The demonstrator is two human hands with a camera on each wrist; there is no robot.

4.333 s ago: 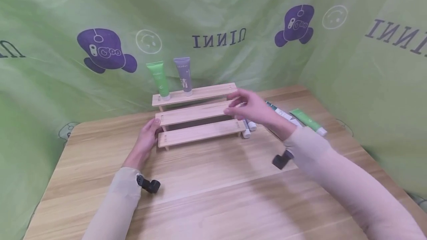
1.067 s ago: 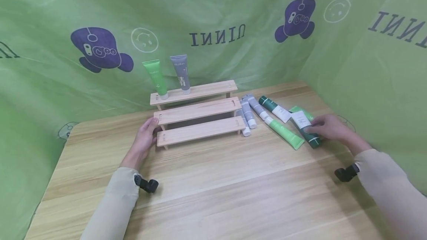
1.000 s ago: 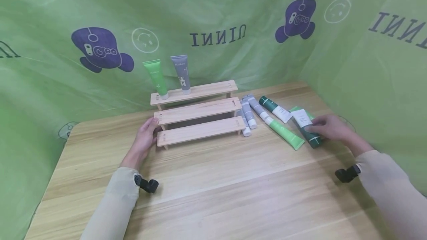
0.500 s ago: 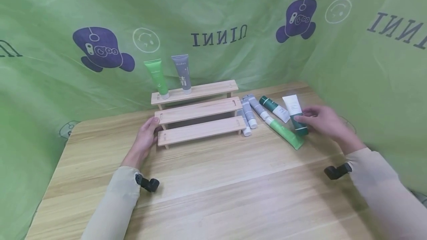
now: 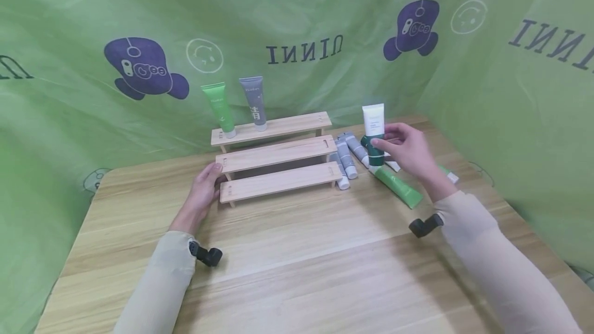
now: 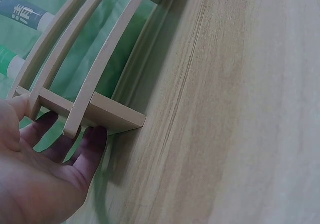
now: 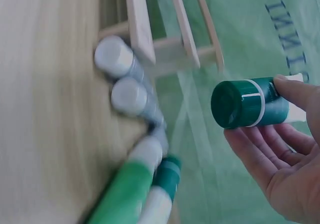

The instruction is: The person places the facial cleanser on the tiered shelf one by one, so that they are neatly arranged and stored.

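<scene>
A three-step wooden display rack (image 5: 278, 153) stands on the table. My left hand (image 5: 199, 195) holds its left end; in the left wrist view the thumb lies on a shelf edge and the fingers (image 6: 92, 149) curl by the side board. Raised above the table right of the rack is a white and dark green squeeze tube (image 5: 374, 120), pinched between thumb and fingers of my right hand (image 5: 410, 151). Its dark cap (image 7: 227, 103) points down. On the top step, a green tube (image 5: 218, 107) and a grey-blue tube (image 5: 253, 99) stand upright on their caps.
Several grey tubes (image 5: 345, 159) lie against the rack's right end. A light green tube (image 5: 399, 187) lies in front of another white and dark green tube (image 7: 167, 176). One more green tube (image 5: 450, 174) is mostly behind my right wrist. Green printed cloth (image 5: 301, 14) hangs behind the table.
My right hand has lifted the white and dark green tube off the pile, turned it upright and carried it left towards the rack. The left hand keeps its place on the rack.
</scene>
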